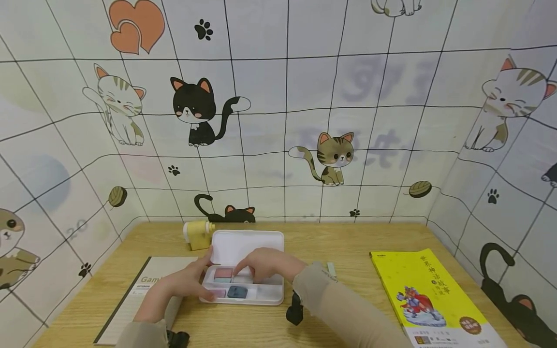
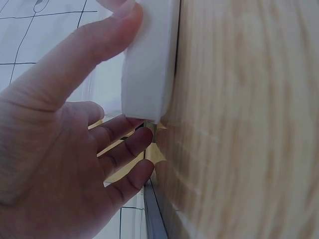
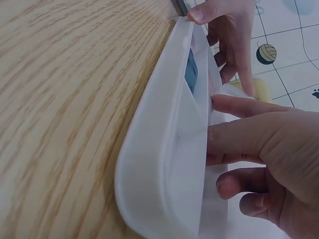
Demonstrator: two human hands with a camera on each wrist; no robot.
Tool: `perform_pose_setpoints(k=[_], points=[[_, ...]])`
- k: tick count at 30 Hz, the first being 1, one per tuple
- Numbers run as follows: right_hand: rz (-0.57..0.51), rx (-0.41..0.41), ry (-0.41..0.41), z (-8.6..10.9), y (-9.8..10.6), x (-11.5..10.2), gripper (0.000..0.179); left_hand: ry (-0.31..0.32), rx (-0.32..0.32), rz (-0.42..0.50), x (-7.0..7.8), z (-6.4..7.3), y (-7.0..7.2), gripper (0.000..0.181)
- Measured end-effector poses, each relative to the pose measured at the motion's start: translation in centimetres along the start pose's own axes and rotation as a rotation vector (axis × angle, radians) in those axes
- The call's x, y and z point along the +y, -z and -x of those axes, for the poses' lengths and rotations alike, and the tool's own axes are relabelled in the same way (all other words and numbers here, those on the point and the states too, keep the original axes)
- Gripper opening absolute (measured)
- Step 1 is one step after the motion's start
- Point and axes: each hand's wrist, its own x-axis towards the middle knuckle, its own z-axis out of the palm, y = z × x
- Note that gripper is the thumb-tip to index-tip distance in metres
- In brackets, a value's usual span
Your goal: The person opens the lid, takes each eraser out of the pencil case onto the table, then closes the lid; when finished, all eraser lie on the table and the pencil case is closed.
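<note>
A white plastic case lies on the table with its lid raised at the back. Inside it sit small blocks: a pink and pale-blue one, a pinkish one and a dark blue one. My left hand holds the case's left end, thumb on the front corner and index finger up by the lid. With thumb and index finger, my right hand reaches into the back compartment and pinches a pale block. In the right wrist view, the compartment wall hides those fingertips.
Behind the case's left side stands a yellow and white object. A notebook lies under my left forearm. Right of the case are a small pale-green block and a yellow book. A cat-patterned cloth encloses the table.
</note>
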Motion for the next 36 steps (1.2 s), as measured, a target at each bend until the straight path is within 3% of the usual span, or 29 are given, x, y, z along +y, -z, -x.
perform_pose_setpoints(k=[11,30,36], points=[[-0.113,-0.019,-0.051,0.9,0.5,0.5,0.054,0.012,0.007,0.002,0.2,0.1,0.0,0.128],[-0.236,0.032,-0.041,4.8,2.0,2.0,0.053,-0.038,-0.005,0.003,-0.3,-0.2,0.0,0.13],[-0.342,0.055,-0.07,6.1,1.9,2.7,0.054,-0.024,-0.006,-0.015,-0.4,-0.1,0.0,0.13]])
